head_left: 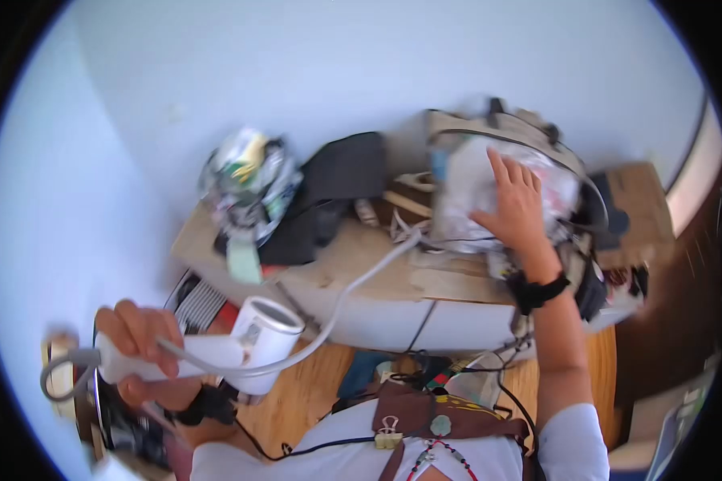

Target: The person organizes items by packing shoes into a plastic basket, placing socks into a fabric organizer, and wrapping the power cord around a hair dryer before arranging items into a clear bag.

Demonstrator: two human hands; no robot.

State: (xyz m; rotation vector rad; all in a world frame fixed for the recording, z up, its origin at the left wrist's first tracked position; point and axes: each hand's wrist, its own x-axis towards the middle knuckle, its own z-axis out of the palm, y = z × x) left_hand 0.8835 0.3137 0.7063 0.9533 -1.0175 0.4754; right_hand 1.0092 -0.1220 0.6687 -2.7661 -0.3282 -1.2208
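My left hand (143, 346) is closed around the white handle of a hair dryer (273, 317), whose wide round barrel points up at its right end. A grey loop stands out from the handle's end. From my left hand a pale grey cord (341, 301) runs up and right toward the bench top. My right hand (515, 200) is open, fingers spread, in front of a whitish plastic bag (465, 192) in the mouth of a beige backpack (465, 122). Whether it touches the plastic bag I cannot tell.
A low bench (321, 276) stands against the wall. On it are a shiny plastic bag of items (249, 180), dark cloth (345, 168) and a cardboard box (638, 200) at the right. Black cables (501, 377) hang near my body, above a wooden floor (293, 405).
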